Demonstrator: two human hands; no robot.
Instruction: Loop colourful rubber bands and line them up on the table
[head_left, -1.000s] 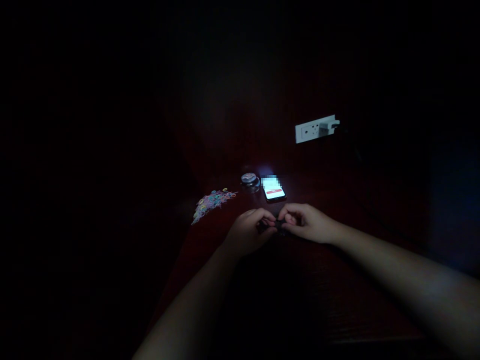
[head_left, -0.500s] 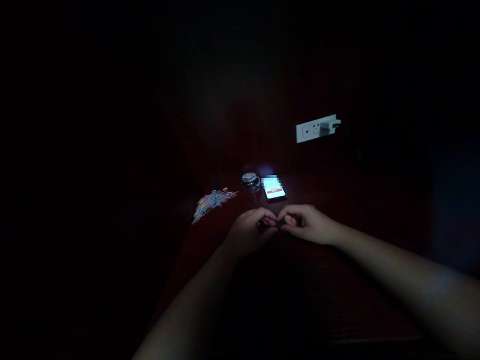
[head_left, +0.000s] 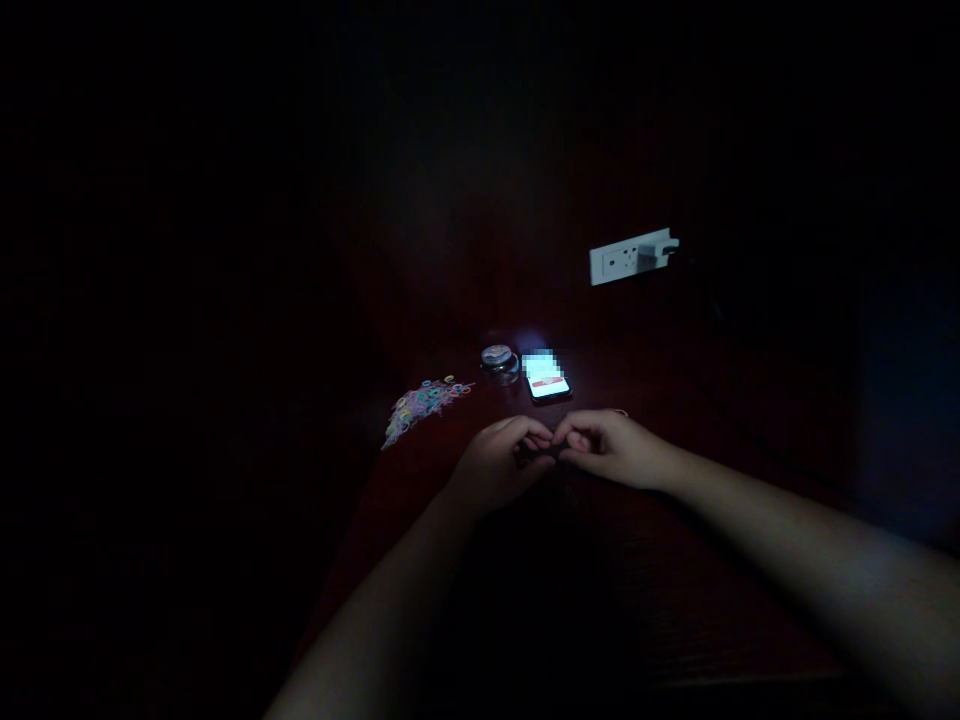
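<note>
My left hand (head_left: 504, 462) and my right hand (head_left: 609, 447) meet low over the dark red table, fingertips almost touching. On each, the fingers curl toward the thumb in a loose pinch. Whatever thin thing may be between the fingertips is too dark and small to make out. A faint loop shows on the table just below the fingertips. Left of my hands lies a pile of small coloured rubber bands (head_left: 426, 406), purple, teal and yellow. Beyond the fingers stand a small lidded jar (head_left: 499, 366) and a phone (head_left: 550, 384) with its screen lit.
A white wall socket (head_left: 619, 260) with a plug in it is at the back right; a dark cable drops from it. The table's left edge runs beside my left forearm. Most of the room is in darkness.
My hands stay in nearly the same pose, fingertips together. The view has shifted very slightly. A faint loop now shows below the fingertips.
</note>
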